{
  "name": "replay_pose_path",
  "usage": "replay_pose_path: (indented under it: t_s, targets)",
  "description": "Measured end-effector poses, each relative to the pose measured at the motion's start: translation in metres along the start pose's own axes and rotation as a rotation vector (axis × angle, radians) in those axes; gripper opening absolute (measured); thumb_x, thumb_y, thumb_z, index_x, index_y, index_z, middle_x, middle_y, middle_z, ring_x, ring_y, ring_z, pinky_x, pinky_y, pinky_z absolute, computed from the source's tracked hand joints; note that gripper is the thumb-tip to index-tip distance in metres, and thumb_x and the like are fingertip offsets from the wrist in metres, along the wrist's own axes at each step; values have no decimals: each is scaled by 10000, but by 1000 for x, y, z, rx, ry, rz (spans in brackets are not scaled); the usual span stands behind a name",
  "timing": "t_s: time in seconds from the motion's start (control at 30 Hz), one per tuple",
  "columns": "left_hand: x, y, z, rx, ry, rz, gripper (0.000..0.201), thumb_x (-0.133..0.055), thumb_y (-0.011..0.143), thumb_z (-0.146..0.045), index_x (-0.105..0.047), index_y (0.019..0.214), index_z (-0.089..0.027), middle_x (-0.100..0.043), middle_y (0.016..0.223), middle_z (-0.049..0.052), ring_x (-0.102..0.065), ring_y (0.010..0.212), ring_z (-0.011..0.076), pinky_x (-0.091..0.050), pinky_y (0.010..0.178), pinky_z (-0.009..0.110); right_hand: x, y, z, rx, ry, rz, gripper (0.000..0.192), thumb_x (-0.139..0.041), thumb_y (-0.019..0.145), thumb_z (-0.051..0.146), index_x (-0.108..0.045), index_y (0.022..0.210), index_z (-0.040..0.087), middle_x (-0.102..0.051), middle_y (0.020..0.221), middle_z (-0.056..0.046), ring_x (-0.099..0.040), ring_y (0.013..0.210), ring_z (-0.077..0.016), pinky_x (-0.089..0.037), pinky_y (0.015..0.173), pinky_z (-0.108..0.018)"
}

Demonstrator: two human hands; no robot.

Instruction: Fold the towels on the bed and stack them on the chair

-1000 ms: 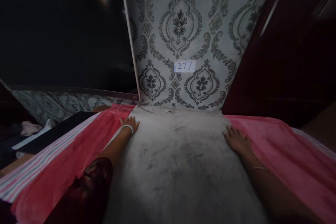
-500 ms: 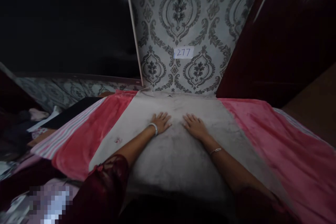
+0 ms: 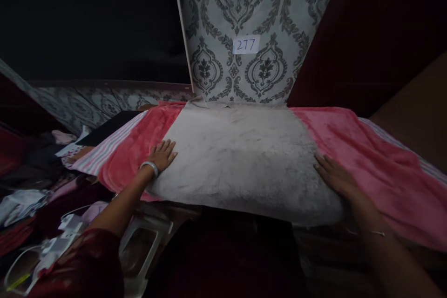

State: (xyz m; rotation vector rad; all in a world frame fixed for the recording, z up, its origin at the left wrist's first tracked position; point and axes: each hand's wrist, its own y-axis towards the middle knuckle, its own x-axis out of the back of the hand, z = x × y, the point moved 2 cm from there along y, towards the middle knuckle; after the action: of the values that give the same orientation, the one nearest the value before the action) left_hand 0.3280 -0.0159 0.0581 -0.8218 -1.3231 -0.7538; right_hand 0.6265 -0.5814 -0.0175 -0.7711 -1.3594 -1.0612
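Note:
A grey, plush-looking cloth (image 3: 240,158) lies spread over a pink blanket (image 3: 370,158), its front edge hanging toward me. My left hand (image 3: 162,156) rests flat with fingers spread on the cloth's left edge, where it meets the pink blanket. At the cloth's right edge, my right hand (image 3: 333,174) lies flat, fingers stretched out and partly over the pink side. Neither hand grips anything. Faint creases and darker brushed patches show across the cloth.
Behind stands a patterned wall with a paper label (image 3: 246,44) reading 277. A large dark screen (image 3: 94,23) is at left, a dark red panel (image 3: 366,42) at right. Clothes (image 3: 24,205) are piled lower left, near a white plastic stool (image 3: 150,242).
My hands have moved apart from the cloth's middle to its left and right edges. The view has tipped downward, showing the cloth's front edge and the stool.

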Motion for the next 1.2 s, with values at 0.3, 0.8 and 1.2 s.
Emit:
replay_pose_path:
  t_s: [0.3,0.8,1.2]
  targets:
    - [-5,-41,31,299,-420,-349,635,-516,861,-418,-534,1395,-75,-631,1279,198,-592,1196,341,-484,1018,458,35,-64,13,-266,320,-284,577,-482,857,446,-623,1328,144,-724,1055,-141,-672,942,-312,-542,822,-442]
    - [-7,-66,25,556,-328,-308,441,-399,953,-303,-587,1316,-137,-710,1004,192,-675,952,362,-535,818,483,56,-91,35,-319,151,-241,499,-397,948,356,-580,1365,154,-712,1029,-173,-665,865,-316,-516,762,-440]
    - [24,-43,-113,-217,-112,-317,666,-462,938,-437,-372,1519,-125,-253,1633,176,-207,1511,342,-222,1209,537,59,-52,197,381,233,-244,598,-406,973,425,-413,1516,177,-365,1573,-155,-306,1441,-366,-294,1133,-590]
